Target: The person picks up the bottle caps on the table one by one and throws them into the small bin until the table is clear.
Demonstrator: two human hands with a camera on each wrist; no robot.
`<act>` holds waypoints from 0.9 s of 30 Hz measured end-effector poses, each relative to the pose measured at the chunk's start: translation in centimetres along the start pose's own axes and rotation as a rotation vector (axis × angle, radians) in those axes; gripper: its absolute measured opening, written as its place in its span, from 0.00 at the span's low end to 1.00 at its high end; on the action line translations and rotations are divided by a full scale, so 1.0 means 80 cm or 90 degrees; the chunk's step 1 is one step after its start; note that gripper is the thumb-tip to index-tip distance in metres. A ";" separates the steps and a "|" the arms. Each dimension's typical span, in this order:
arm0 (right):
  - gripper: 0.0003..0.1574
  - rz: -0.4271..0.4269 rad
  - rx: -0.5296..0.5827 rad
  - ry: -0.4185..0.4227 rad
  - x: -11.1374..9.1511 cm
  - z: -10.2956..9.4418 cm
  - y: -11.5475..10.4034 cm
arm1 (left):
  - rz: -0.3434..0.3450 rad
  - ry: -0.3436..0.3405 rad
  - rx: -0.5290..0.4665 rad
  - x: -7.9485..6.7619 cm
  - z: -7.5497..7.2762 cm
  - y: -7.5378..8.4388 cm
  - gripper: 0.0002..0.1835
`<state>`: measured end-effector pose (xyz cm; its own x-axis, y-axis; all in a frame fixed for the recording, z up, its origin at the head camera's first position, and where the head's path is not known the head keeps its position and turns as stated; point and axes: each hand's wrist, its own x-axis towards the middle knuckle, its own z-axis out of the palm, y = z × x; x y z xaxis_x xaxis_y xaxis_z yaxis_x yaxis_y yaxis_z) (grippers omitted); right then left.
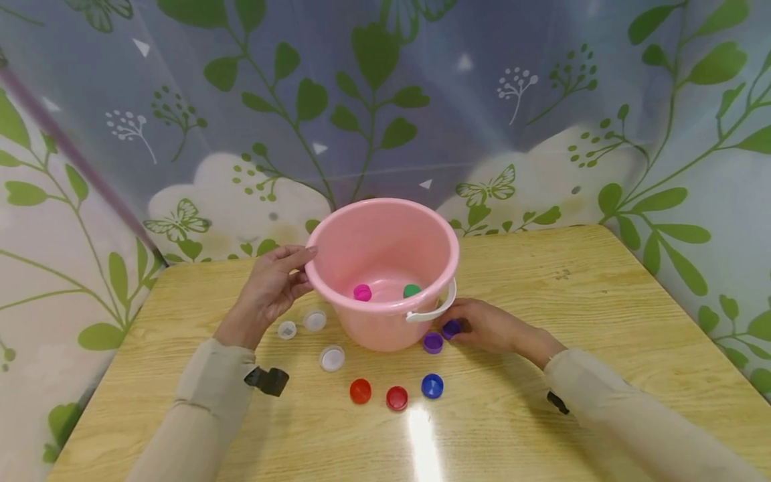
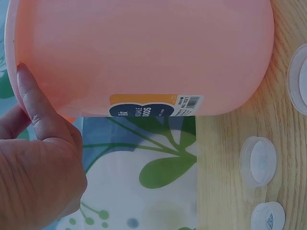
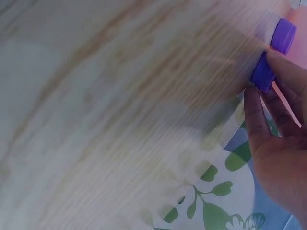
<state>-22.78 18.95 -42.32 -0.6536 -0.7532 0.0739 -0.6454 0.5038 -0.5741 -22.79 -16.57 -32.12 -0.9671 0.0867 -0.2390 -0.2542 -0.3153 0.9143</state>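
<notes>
A pink bucket [image 1: 385,328] stands upright on the table, with a magenta bottle cap [image 1: 362,292] and a green bottle cap [image 1: 412,290] inside. My left hand [image 1: 271,284] grips the bucket's rim on its left side, thumb and fingers on either side of the edge. At the bucket's lower right, my right hand [image 1: 490,326] pinches a dark purple bottle cap [image 3: 263,73] between thumb and fingers. Beside it lies a second purple cap [image 1: 433,343], close to the bucket's base. The right wrist view shows both purple caps near each other.
White caps [image 1: 332,358] lie left of the bucket. In front are an orange-red cap [image 1: 360,391], a red cap [image 1: 397,398] and a blue cap [image 1: 432,386]. The bucket's white handle [image 1: 435,310] hangs at its right front. A leaf-patterned curtain [image 1: 385,100] borders the wooden table [image 1: 542,415].
</notes>
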 end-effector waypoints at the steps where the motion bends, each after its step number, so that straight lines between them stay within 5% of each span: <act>1: 0.18 0.000 0.001 0.000 0.000 0.000 0.000 | 0.001 -0.001 -0.001 0.000 0.000 0.000 0.12; 27: 0.17 -0.006 -0.006 -0.001 0.001 -0.001 0.000 | -0.001 0.001 0.007 0.000 0.000 -0.001 0.14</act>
<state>-22.85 18.94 -42.25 -0.6465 -0.7589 0.0782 -0.6559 0.5004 -0.5652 -22.76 -16.54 -32.15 -0.9668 0.0860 -0.2405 -0.2554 -0.3044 0.9177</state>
